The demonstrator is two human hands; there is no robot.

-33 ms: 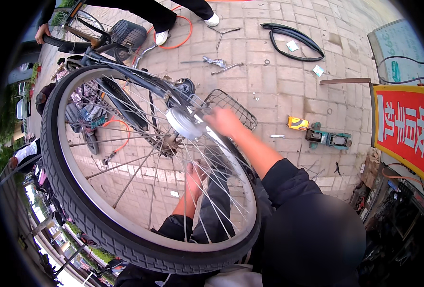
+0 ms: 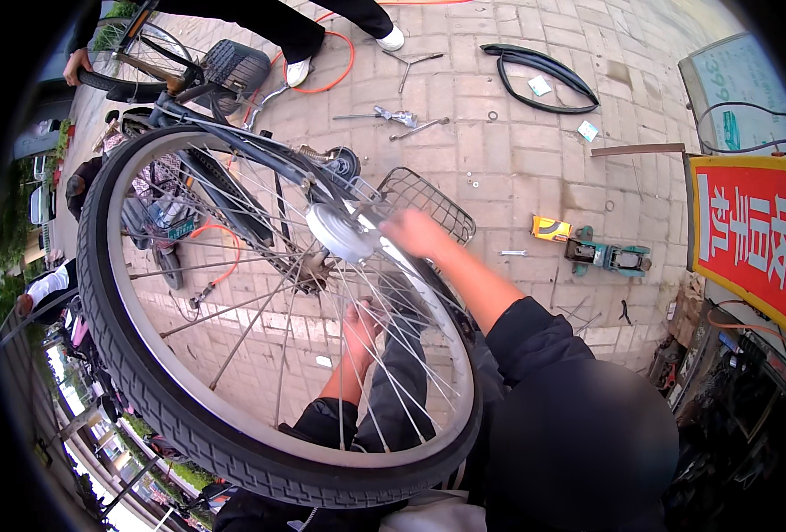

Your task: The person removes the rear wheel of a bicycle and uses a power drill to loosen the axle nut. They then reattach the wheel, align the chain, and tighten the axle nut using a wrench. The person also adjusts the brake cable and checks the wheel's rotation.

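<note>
A bicycle lies tipped before me, its wheel with a black tyre (image 2: pixel 158 390) and thin spokes filling the left and middle. A round silver cover (image 2: pixel 338 232) sits at the frame end above the hub (image 2: pixel 311 270). My right hand (image 2: pixel 415 233), somewhat blurred, is closed just right of this cover; whatever its fingers hold is hidden. Seen through the spokes, my left hand (image 2: pixel 360 330) is below the hub with curled fingers, and I cannot make out what is in them.
A wire basket (image 2: pixel 428 204) lies beyond my right hand. Tools including a wrench (image 2: pixel 512 253), a black inner tube (image 2: pixel 543 80), a yellow box (image 2: pixel 551 228) and a green vice (image 2: pixel 607 252) are on the paving. A red sign (image 2: pixel 752 239) stands at right. Another person's shoe (image 2: pixel 298 71) shows at the top.
My right hand has shifted slightly nearer to me beside the silver cover. My left hand and the wheel look nearly unchanged.
</note>
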